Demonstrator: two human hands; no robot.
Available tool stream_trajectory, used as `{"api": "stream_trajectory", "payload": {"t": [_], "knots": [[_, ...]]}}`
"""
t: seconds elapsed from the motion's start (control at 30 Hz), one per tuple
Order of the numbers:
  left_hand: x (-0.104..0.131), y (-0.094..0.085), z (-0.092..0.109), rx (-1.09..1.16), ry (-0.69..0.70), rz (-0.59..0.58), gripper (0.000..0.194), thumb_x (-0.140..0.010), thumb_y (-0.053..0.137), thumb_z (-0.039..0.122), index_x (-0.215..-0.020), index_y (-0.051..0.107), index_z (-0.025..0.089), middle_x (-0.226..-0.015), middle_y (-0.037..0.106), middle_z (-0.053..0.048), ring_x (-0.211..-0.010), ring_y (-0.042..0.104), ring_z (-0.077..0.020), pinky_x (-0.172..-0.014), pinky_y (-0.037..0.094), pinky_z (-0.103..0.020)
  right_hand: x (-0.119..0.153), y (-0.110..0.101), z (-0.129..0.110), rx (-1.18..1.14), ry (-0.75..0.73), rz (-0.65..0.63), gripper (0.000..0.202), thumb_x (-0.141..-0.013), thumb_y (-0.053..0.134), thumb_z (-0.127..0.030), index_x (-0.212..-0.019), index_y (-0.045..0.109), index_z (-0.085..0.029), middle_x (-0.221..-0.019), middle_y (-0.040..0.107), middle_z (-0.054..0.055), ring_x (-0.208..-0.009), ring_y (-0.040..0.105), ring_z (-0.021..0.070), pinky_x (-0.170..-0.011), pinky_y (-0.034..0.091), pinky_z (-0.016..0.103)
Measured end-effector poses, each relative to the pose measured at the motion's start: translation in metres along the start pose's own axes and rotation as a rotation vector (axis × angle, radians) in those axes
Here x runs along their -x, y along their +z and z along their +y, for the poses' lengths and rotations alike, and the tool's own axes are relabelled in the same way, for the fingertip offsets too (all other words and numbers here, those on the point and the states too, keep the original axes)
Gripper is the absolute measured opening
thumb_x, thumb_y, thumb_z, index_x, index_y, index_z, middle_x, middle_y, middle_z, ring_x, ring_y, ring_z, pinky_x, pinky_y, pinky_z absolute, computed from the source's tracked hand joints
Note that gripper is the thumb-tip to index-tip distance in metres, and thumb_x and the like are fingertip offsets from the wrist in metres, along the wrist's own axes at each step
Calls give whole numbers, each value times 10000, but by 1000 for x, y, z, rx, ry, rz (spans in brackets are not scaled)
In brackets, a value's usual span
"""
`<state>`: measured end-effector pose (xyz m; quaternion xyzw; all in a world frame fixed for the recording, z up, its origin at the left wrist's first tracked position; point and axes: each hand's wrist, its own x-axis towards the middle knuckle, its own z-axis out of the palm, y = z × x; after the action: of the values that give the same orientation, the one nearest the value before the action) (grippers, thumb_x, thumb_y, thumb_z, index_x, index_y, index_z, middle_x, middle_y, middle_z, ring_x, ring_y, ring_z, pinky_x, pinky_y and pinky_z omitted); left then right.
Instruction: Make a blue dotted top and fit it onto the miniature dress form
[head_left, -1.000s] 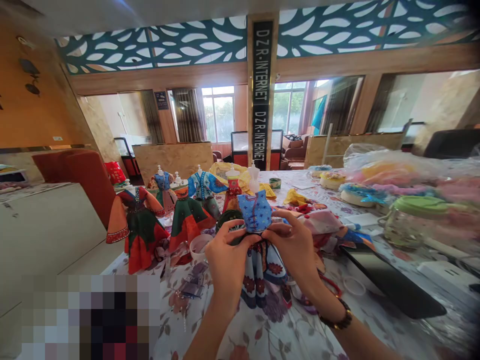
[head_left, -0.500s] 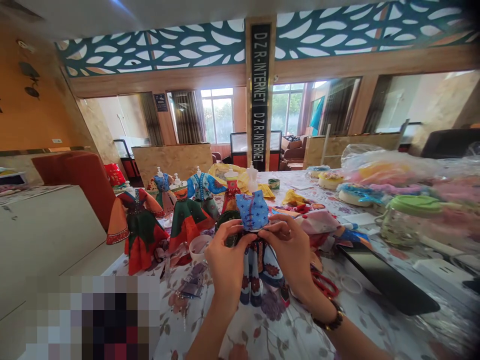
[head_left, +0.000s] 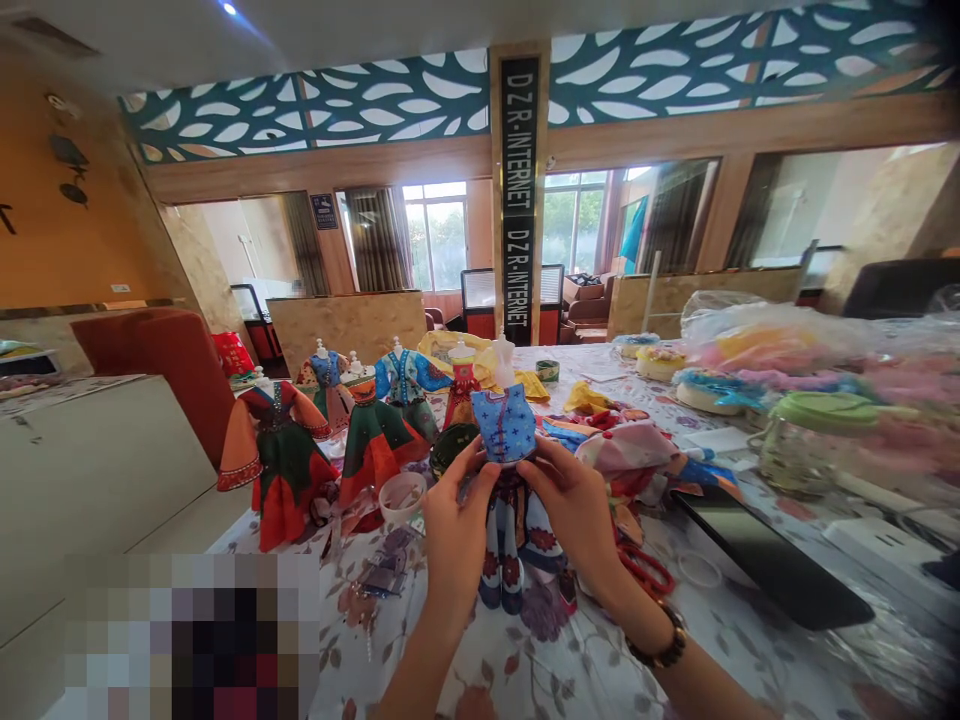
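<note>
A small blue sleeveless doll top (head_left: 504,424) with dark cross-shaped prints and a red trimmed front stands upright in front of me, with a white mannequin neck (head_left: 504,352) visible above it. My left hand (head_left: 457,525) pinches its lower left hem between thumb and fingers. On the opposite side, my right hand (head_left: 574,510) is closed on the lower right hem. Beneath the hands hang pale blue doll trousers (head_left: 510,545) with red flower patches and dark hems. Whether the top is fastened to the mannequin cannot be told.
Several dressed doll mannequins, one in a red and green gown (head_left: 281,460), stand left. Nearby sit a small white bowl (head_left: 401,500) and red-handled scissors (head_left: 649,572). On the right are a black phone (head_left: 772,560), a green-lidded jar (head_left: 817,440) and plastic-wrapped bundles (head_left: 757,340).
Both hands have shifted slightly, their fingers drawn lower around the top's hem. The top stays nearly in place. My view has tilted up a little.
</note>
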<state>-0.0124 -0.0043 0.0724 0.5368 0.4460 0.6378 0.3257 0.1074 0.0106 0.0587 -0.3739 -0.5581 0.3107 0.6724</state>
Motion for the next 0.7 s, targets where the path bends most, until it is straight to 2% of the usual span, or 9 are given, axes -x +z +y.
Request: {"api": "stream_trajectory", "payload": {"t": [0.1,0.2,0.37,0.53,0.7], "knots": [[0,1,2,-64,24,21,309,-826,562,363,-1042,693,185,-1086,709,-58,-1057,621,-236,-946,445,-358,1,-1,-4,95,-17,53,305,-776,588,-396,-973,701,-192,-836,718,30,-783,648,229,-712,515,336],[-2,3,7,-124,30,46,290,-817,570,361,-989,716,179,-1042,725,-57,-1018,638,-253,-926,453,-379,-1,-1,-9,151,-28,86,376,-840,478,-459,-812,716,-170,-709,681,25,-704,604,205,-637,477,292],[-4,6,10,-138,5,84,267,-772,619,374,-912,742,182,-937,753,-45,-916,668,-253,-852,485,-354,-4,-1,-16,89,35,63,343,-795,549,-462,-711,710,-171,-644,640,-3,-620,542,170,-587,438,262],[-6,4,4,-124,-23,80,306,-743,638,417,-873,750,164,-862,760,-52,-810,678,-244,-730,513,-318,-6,-1,-13,88,28,50,292,-767,570,-407,-633,699,-182,-572,596,-15,-590,528,166,-558,430,254],[-14,-4,2,-111,-37,28,288,-698,678,417,-812,760,165,-799,764,-55,-778,682,-243,-698,514,-313,-9,-4,-9,111,18,20,262,-744,589,-390,-630,708,-186,-552,592,-21,-576,527,167,-554,428,259]]}}
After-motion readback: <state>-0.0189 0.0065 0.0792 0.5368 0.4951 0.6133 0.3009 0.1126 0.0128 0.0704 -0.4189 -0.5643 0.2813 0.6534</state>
